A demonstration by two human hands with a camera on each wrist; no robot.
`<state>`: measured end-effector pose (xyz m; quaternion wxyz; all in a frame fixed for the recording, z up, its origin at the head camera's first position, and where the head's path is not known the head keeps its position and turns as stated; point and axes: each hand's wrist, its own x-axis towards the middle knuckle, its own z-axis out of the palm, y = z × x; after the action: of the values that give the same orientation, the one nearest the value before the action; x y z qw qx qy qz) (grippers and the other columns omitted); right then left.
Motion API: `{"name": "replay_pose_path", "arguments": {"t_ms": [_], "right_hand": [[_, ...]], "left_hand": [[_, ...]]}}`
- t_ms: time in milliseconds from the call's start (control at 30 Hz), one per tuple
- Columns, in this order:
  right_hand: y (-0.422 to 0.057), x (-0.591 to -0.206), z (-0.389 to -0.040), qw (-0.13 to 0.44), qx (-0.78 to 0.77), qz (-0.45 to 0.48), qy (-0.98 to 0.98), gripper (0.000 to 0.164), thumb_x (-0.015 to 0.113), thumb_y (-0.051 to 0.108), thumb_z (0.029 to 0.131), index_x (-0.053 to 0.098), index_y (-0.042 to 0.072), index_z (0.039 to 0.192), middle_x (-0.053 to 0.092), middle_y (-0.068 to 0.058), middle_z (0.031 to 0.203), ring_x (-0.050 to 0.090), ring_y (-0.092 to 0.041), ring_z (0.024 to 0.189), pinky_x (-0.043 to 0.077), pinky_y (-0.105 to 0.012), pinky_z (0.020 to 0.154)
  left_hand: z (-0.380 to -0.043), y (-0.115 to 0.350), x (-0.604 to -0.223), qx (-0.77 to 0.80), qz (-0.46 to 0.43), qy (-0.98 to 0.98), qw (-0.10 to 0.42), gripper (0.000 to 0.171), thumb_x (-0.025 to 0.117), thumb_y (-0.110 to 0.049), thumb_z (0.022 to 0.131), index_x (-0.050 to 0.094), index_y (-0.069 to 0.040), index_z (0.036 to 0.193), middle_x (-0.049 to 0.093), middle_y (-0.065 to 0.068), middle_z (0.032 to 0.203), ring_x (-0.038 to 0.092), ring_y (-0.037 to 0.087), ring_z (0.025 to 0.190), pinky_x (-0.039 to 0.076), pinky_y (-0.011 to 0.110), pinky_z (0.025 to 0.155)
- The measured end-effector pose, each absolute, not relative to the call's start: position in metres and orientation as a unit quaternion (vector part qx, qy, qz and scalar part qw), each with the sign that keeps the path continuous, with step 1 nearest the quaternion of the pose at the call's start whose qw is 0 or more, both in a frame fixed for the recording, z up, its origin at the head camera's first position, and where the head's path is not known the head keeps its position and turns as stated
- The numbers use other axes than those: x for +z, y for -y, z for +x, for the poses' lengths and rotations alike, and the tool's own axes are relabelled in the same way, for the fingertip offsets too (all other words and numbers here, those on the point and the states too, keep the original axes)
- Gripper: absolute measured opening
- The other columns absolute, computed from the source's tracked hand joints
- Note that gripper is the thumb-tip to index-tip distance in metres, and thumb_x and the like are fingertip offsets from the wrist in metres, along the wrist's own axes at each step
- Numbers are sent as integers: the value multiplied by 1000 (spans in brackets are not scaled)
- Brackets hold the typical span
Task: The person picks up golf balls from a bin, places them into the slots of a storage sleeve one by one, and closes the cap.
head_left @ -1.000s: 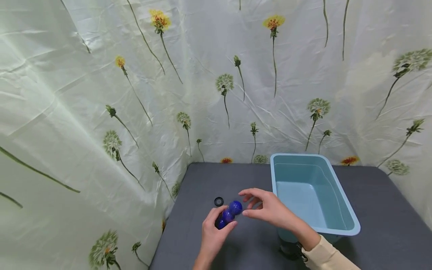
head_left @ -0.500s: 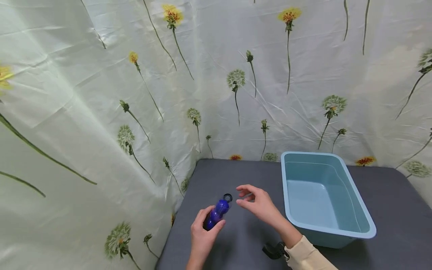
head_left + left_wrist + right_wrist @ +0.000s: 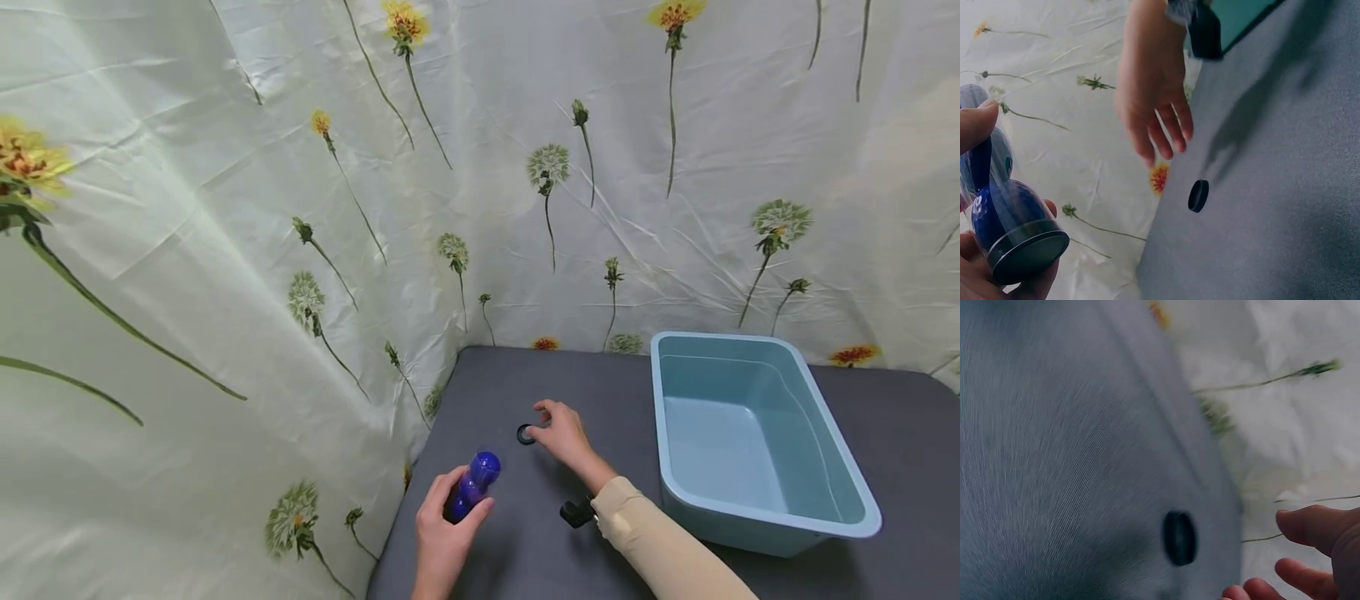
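My left hand (image 3: 441, 527) grips a clear tube of blue balls (image 3: 484, 470), tilted up and away above the table. In the left wrist view, the tube's black end (image 3: 1027, 255) and dimpled balls show, with fingers curled around them. A round black cap (image 3: 1198, 196) lies on the table beyond the tube. Over it reaches my right hand (image 3: 564, 435), its thumb overlapping the cap in the head view. The left wrist view shows that hand's fingers (image 3: 1159, 134) extended and spread, above the cap. Thumb and fingertips hold nothing in the right wrist view.
A light blue plastic tub (image 3: 662, 433) stands on the dark grey table (image 3: 487, 383), right of both hands. A black wrist device (image 3: 576, 512) hangs below the right wrist. Behind and to the left, a flower-print curtain (image 3: 420, 275) borders the table.
The right hand has moved away from the tube, forward to the black cap. The left hand keeps holding the tube. The head view has turned left, shifting the scene rightward.
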<state>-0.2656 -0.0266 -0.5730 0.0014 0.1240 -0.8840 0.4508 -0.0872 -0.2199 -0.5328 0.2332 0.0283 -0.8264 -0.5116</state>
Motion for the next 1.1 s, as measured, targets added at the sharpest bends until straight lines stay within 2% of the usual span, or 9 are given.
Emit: {"name": "replay_pose_path", "arguments": {"t_ms": [300,467,567,867,1100], "right_hand": [[39,-600,-297,-19,348,96,932,54,82,30,84,64,9,130,60,-11,106,61,-29,90,50,-47,76],[46,-611,-300,-24,320,111,940,57,81,33,83,63,11,132,57,-14,113,60,-33,94,49,-50,79],[49,-614,-299,-26,319,117,940,58,82,34,82,63,13,133,55,-13,113,56,-31,91,48,-49,76],[44,-626,-296,-13,331,131,934,53,86,42,78,70,19,123,49,-4,104,47,-21,84,44,-42,70],[44,-634,-292,14,342,133,930,46,89,34,76,73,19,117,48,-2,100,47,-21,83,44,-42,72]], "left_hand": [[-91,218,-530,-523,37,824,216,49,87,-48,74,67,-36,118,65,-12,107,63,11,98,51,38,85],[-91,218,-529,-522,41,822,221,48,87,-46,75,68,-36,117,65,-12,106,63,11,97,51,38,85],[-91,217,-530,-515,38,827,223,47,87,-46,75,68,-35,116,65,-13,105,63,10,98,51,39,86],[-92,215,-531,-518,53,828,208,49,88,-47,73,68,-34,116,64,-14,106,62,9,98,51,42,86],[-93,214,-531,-515,51,830,208,49,87,-48,74,68,-34,116,64,-14,106,63,9,98,52,41,86]]}}
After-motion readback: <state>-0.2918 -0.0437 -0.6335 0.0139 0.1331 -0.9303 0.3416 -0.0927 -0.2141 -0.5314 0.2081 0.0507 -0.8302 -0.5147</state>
